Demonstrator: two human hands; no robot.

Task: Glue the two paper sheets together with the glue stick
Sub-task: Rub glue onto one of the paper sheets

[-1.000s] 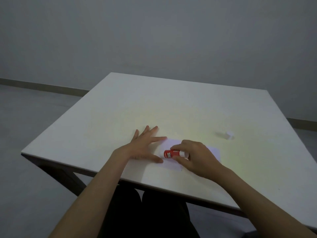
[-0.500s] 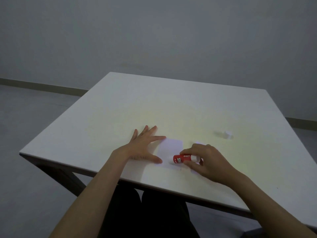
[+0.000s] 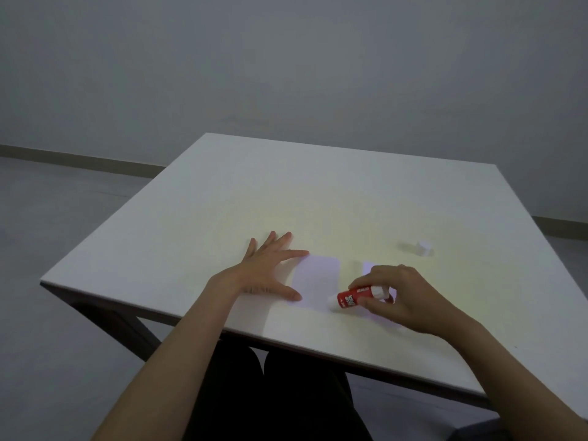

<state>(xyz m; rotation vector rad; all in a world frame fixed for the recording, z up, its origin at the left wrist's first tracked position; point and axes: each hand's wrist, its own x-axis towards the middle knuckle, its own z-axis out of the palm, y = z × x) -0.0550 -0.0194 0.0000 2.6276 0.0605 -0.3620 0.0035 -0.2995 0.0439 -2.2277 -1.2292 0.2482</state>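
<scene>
The right hand (image 3: 404, 297) slides away to the right, carrying the glue stick (image 3: 353, 297) off the left paper sheet (image 3: 315, 281) it was rubbing 1 second ago. The stick now lies almost flat in the grip, pinched between thumb and fingers, its white tip pointing left and hovering just past that sheet's right edge, close to the near edge of the tabletop (image 3: 318, 198). The left hand (image 3: 267, 268) stays spread flat, open and holding nothing, thumb and forefinger pinning the sheet's left side. With the hand moved off, a gap of bare tabletop shows between the 2 sheets, and the second paper sheet (image 3: 369, 267) peeks out from under the right hand. The white cap (image 3: 424, 248) sits well apart toward the right edge. That reads as the gluing pass finished; bringing the second sheet over looks like the next call.
</scene>
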